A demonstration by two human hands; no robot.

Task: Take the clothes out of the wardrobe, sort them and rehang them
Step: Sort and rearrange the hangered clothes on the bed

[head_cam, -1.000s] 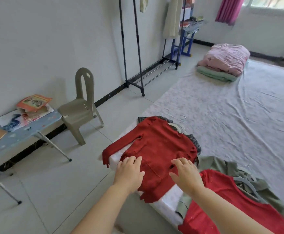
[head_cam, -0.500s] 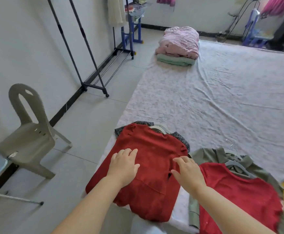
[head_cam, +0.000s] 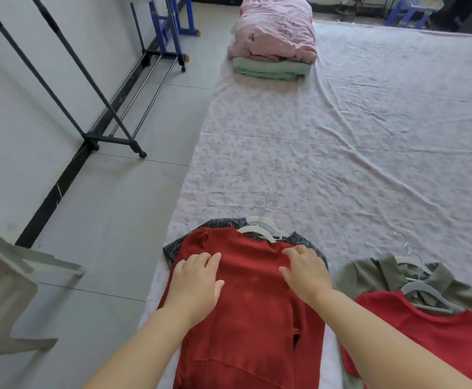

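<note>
A dark red knit sweater [head_cam: 253,313] lies flat on the bed's near left corner, on a white hanger [head_cam: 257,230], over a dark speckled garment [head_cam: 308,244]. My left hand [head_cam: 195,284] rests flat on the sweater's left chest with straight fingers. My right hand [head_cam: 305,272] lies flat near its right shoulder. To the right, a bright red top [head_cam: 437,332] on a grey hanger [head_cam: 423,294] lies over an olive green garment [head_cam: 369,276].
The bed sheet [head_cam: 341,141] is pale and floral, with a folded pink and green bedding stack [head_cam: 274,43] at its far end. A black clothes rack [head_cam: 108,136] stands by the left wall. A beige plastic chair [head_cam: 4,290] is at the near left.
The view has swung right and down toward the bed. Both hands have slid up the red sweater toward its shoulders, staying flat on it.
</note>
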